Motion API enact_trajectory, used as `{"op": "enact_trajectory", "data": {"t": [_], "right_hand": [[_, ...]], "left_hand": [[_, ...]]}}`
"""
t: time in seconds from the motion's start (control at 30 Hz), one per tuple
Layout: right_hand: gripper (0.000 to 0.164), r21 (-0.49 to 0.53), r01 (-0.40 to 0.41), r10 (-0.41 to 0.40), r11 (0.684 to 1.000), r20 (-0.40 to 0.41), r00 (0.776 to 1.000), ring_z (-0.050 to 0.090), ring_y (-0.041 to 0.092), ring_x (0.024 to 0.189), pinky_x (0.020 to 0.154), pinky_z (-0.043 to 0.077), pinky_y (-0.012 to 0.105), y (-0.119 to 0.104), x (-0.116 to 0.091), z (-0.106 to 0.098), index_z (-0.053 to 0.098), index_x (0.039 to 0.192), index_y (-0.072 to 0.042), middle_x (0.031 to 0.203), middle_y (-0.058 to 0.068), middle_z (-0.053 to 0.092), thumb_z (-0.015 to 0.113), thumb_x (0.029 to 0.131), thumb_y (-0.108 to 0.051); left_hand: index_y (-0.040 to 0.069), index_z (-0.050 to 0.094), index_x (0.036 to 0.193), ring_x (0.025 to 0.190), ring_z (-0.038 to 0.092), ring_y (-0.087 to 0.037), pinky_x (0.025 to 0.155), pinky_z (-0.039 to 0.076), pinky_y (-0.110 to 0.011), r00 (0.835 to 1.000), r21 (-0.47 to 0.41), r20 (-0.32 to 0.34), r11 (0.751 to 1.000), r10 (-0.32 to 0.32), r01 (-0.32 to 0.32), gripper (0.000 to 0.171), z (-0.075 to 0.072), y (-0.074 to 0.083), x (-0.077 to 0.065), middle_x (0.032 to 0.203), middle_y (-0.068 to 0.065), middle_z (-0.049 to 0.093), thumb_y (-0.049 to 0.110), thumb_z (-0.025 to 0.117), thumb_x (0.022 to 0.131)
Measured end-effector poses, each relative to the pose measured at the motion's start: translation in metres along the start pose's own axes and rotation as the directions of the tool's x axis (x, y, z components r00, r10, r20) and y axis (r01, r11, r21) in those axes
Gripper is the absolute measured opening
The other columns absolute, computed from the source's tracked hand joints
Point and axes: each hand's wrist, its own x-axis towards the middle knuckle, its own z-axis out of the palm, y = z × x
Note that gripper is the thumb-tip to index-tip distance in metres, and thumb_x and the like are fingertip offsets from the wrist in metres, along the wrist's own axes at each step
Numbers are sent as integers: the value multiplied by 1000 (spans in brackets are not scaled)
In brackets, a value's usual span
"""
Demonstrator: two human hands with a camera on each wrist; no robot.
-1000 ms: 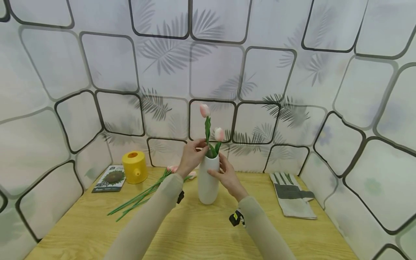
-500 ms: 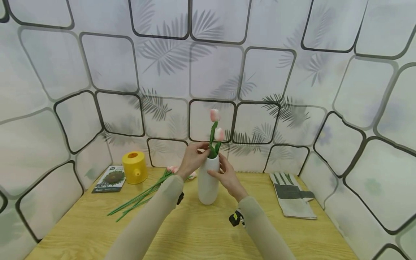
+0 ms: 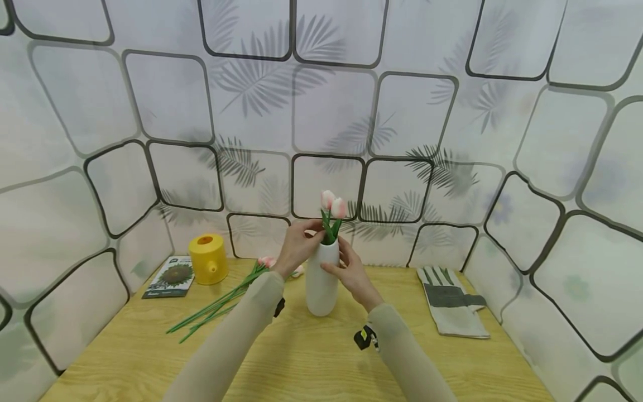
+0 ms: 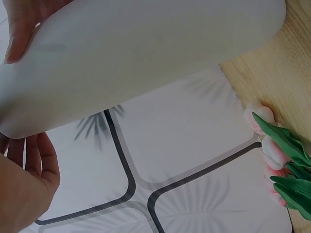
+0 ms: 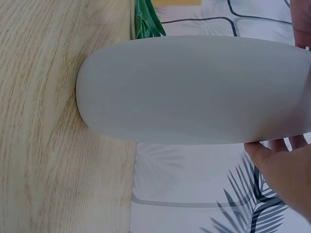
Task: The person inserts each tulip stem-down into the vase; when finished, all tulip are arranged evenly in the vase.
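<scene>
A tall white vase (image 3: 322, 285) stands upright on the wooden table, holding two pink-and-white artificial tulips. My left hand (image 3: 298, 244) is at the vase's mouth, pinching the left tulip (image 3: 327, 199) low, by its leaves and stem. Beside that bloom is the second tulip (image 3: 339, 208), slightly lower and to the right. My right hand (image 3: 354, 274) grips the vase's upper right side, thumb in front. In the right wrist view the vase (image 5: 194, 90) covers part of both hands. The stems inside the vase are hidden.
Several loose tulips (image 3: 221, 304) lie left of the vase, their blooms (image 4: 274, 158) partly behind my left arm. Farther left are a yellow watering can (image 3: 208, 259) and a seed packet (image 3: 169, 277). Folded gloves (image 3: 449, 304) lie at right. Patterned walls (image 3: 261, 184) enclose the table.
The left tulip has gone down into the vase; its bloom is now nearly level with the other. My left hand shifted slightly right, and the right hand stayed on the vase.
</scene>
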Motion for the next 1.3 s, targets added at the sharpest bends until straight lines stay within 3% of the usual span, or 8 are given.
{"op": "enact_trajectory", "data": {"t": [0.3,0.47,0.6,0.73,0.9,1.0,1.13,1.3], "right_hand": [[80,0,-8,8,1000,1,1000,32,34,145,117,28,55,0,1,2,22,157,-14,157,14,33,69,92,-12],[82,8,-7,8,1000,-11,1000,32,35,145,117,27,56,18,9,4,21,157,-14,158,14,31,70,92,-13],[81,6,6,-6,1000,-36,999,34,33,144,117,27,56,28,13,5,24,156,-18,157,11,34,71,91,-15],[79,-5,21,-22,1000,-62,998,37,34,142,116,29,57,30,12,7,27,155,-19,155,10,37,72,90,-16],[79,-13,28,-29,1000,-59,998,38,35,141,115,30,57,29,10,8,27,155,-18,155,11,37,72,90,-16],[79,-6,33,-33,999,-55,998,37,35,142,115,30,57,28,10,8,27,155,-18,156,11,36,72,90,-14],[79,10,42,-41,999,-59,997,36,35,142,116,28,56,27,11,4,25,156,-17,157,12,34,70,91,-9],[82,14,28,-28,1000,-29,999,33,38,144,117,26,57,21,11,1,20,157,-12,159,15,29,69,91,-7]], "left_hand": [[8,72,114,100,67,-19,85,57,-36,999,-33,-50,999,-20,18,23,-5,-2,-6,107,-8,73,11,64,93],[6,71,115,100,67,-22,85,57,-38,996,-70,-78,997,-43,37,23,-12,-7,-12,110,-12,72,12,64,94],[10,71,116,97,68,-22,84,56,-35,995,-99,-62,992,-83,77,22,-20,-12,-18,106,-10,72,14,66,95],[6,71,114,89,67,-19,79,55,-26,993,-134,-39,985,-112,106,21,-30,-14,-25,99,-18,72,9,66,93],[-3,69,112,74,63,-10,61,48,-20,988,-168,-16,974,-155,150,21,-46,-5,-39,95,-27,70,1,64,92],[-5,68,111,72,63,-9,59,48,-20,989,-179,3,973,-149,147,20,-52,-18,-46,91,-23,71,1,64,93],[-2,68,116,75,69,-18,64,54,-21,988,-159,3,975,-157,156,24,-58,-44,-52,88,-16,73,5,65,93],[1,66,121,83,70,-29,69,58,-27,972,-136,-5,963,-233,231,28,-71,-65,-66,95,-20,71,7,65,94]]}}
